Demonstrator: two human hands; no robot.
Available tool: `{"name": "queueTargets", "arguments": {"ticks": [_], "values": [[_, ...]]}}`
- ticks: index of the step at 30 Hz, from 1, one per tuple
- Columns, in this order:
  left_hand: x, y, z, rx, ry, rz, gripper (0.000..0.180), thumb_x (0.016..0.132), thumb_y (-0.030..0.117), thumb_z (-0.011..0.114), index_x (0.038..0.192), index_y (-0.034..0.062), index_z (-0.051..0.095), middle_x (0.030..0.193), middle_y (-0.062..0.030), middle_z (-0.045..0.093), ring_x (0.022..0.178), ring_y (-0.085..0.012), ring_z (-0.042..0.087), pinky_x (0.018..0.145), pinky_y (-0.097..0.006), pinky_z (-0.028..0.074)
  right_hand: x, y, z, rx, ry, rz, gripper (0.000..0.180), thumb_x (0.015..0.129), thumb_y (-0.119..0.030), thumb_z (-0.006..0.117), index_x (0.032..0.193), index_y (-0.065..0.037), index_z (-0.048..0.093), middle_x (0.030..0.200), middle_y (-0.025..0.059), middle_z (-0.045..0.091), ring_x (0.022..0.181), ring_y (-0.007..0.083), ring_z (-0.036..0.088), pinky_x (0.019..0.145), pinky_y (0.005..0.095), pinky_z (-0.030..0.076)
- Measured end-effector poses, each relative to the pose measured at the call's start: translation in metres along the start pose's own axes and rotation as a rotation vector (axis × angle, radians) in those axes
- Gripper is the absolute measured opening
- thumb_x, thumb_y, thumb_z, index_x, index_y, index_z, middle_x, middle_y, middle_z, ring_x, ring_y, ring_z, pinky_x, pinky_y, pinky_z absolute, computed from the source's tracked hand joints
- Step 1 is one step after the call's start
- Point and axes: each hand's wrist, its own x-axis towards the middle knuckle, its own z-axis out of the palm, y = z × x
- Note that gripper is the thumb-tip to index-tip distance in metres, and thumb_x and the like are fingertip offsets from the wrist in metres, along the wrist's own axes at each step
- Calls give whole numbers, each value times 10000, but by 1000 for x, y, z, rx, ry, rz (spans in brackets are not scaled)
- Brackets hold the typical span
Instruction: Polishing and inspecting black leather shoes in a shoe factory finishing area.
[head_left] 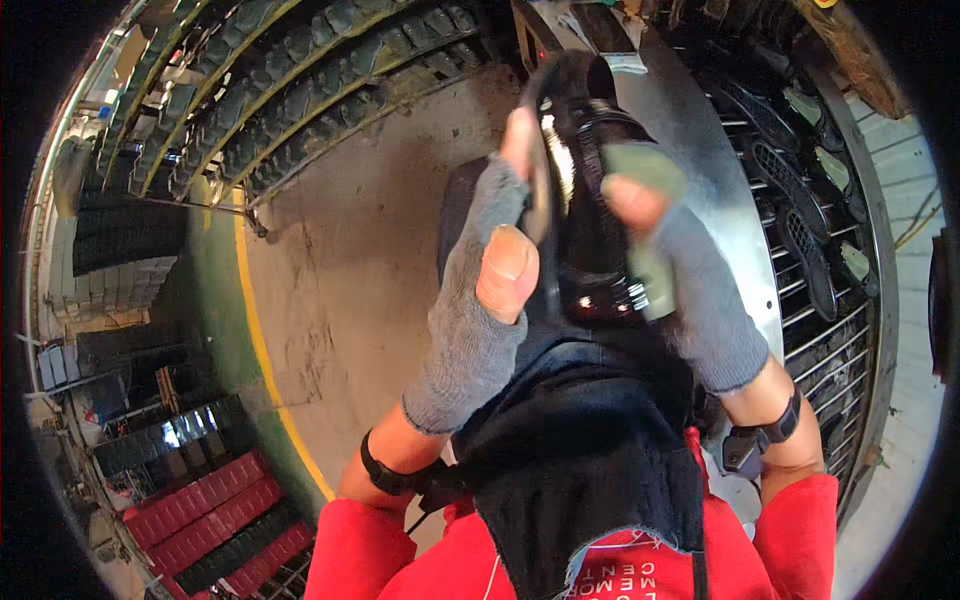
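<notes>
A glossy black shoe stands lengthwise before my chest, between my two hands. My left hand, in a grey fingerless glove, holds its left side; the thumb sticks up and a fingertip shows on the shoe's edge. On the other side, my right hand, gloved alike, closes on a pale green piece pressed against the shoe. Motion blurs this piece, and I cannot tell whether it is part of the shoe. The right thumb lies over it. Below the shoe, a black apron covers my lap.
To my right runs a metal-topped bench, with a rack of dark shoe soles beyond it. Tiered shelves of dark green pieces stand at the far left. Red and black slatted panels sit at the near left. A yellow line crosses the floor.
</notes>
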Motion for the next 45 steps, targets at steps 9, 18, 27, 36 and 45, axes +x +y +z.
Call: {"name": "queueTargets", "arguments": {"ticks": [9,18,27,36,45], "values": [[-35,-18,46,-352,135,-220,844,1073,343,525,1687,-6,61,1720,-182,238,1559,-262,306,1278,-381,195,-14,14,2,296,178,-72,428,1066,-384,531,1346,-69,603,1241,91,701,1120,186,705,978,353,585],[-17,-67,29,43,-396,-96,626,1085,165,580,1631,-7,327,1553,-160,531,1373,-224,530,1190,-334,362,-57,8,-115,4,426,-177,430,1000,-303,615,1336,-34,621,1165,91,731,996,191,741,906,336,609],[-55,-97,-10,-16,-206,-598,484,1139,301,434,1446,-50,565,1217,-143,705,1127,-206,662,1050,-343,501,-298,34,-369,-686,1239,28,535,959,-311,673,1411,-40,579,1170,107,713,1028,209,714,905,353,580],[-39,-99,9,58,-127,-622,425,1115,258,470,1362,-51,626,1128,-125,721,1056,-188,669,971,-333,529,-174,22,-353,-1605,814,-197,853,835,-269,825,1576,-105,435,1569,245,461,1447,442,439,1192,473,390],[-34,-100,18,-200,-65,-721,596,1088,440,554,1399,-69,551,1158,-203,699,1053,-278,709,909,-406,608,-99,-45,-285,-1827,643,-325,676,670,-203,903,1277,-95,626,1247,148,604,1207,380,597,998,492,506]]}}
